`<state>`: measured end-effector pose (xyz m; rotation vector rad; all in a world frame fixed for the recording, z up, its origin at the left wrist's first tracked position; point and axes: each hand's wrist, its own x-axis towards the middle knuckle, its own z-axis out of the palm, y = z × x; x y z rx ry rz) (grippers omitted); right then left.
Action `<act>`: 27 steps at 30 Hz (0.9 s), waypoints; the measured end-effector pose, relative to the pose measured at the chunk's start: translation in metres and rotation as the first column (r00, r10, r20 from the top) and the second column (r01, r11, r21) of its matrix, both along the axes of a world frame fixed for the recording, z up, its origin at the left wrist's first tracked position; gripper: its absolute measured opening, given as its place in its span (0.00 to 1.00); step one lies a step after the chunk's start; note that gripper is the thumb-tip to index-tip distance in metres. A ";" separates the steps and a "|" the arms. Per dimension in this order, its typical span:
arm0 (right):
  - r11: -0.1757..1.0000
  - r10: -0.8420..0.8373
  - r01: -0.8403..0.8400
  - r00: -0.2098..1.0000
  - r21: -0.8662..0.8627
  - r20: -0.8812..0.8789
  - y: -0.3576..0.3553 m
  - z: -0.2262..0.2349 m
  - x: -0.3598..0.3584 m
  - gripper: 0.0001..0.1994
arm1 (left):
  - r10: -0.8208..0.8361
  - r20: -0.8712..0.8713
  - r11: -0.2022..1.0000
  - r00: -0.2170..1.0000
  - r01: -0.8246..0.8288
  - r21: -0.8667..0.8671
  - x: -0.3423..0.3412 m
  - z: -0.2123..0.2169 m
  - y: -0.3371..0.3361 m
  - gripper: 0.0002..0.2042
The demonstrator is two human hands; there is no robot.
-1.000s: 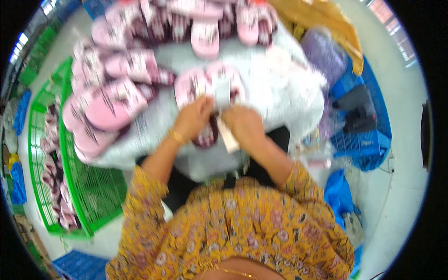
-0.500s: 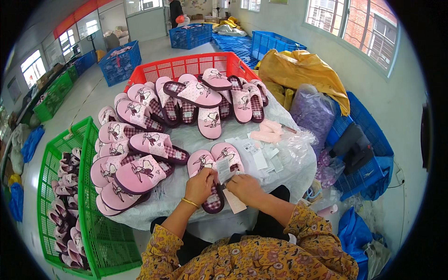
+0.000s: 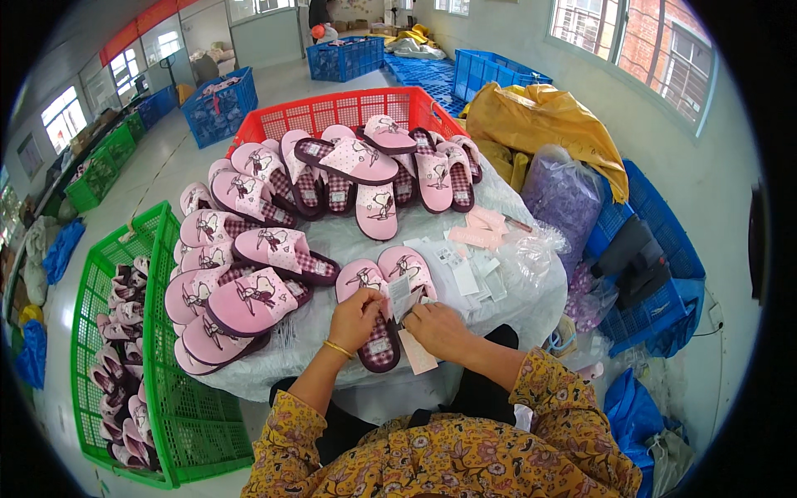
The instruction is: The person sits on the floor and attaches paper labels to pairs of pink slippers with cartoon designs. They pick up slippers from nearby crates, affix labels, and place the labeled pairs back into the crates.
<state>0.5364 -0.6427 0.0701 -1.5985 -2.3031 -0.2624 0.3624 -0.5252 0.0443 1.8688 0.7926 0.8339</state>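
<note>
Between my hands a pair of pink slippers with a cartoon print lies at the near edge of the covered table. The left slipper (image 3: 382,344) shows its checked insole; the right slipper (image 3: 407,264) is partly covered by a small white paper tag (image 3: 400,290). My left hand (image 3: 357,319) is closed in a pinch over the left slipper, beside that tag; what its fingertips grip is too small to make out. My right hand (image 3: 436,329) pinches the paper tags, with a pink card (image 3: 418,353) hanging below its fingers.
More pink slippers (image 3: 253,300) are piled left and at the back, by a red crate (image 3: 349,101). Loose white tags (image 3: 466,278) and pink cards (image 3: 481,228) lie right of my hands. A green crate (image 3: 195,415) of slippers stands left; a blue crate (image 3: 652,207) stands right.
The whole view has shifted slightly. Both hands stay over the same slippers, still pinching, with the fingers only slightly moved around the tags.
</note>
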 end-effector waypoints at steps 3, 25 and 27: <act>1.000 -0.009 0.010 0.998 0.019 -0.064 -0.001 0.000 0.001 0.04 | -0.029 0.059 0.987 0.998 0.038 -0.157 0.001 0.005 0.001 0.05; 0.931 -0.311 0.364 0.803 0.006 -0.508 0.020 0.005 -0.012 0.05 | 0.037 0.588 0.705 0.808 0.396 -0.589 -0.002 0.001 0.018 0.02; 0.941 -0.290 0.333 0.724 -0.051 -0.626 0.023 0.004 -0.008 0.05 | 0.206 0.672 0.655 0.711 0.410 -0.635 -0.003 0.002 0.020 0.02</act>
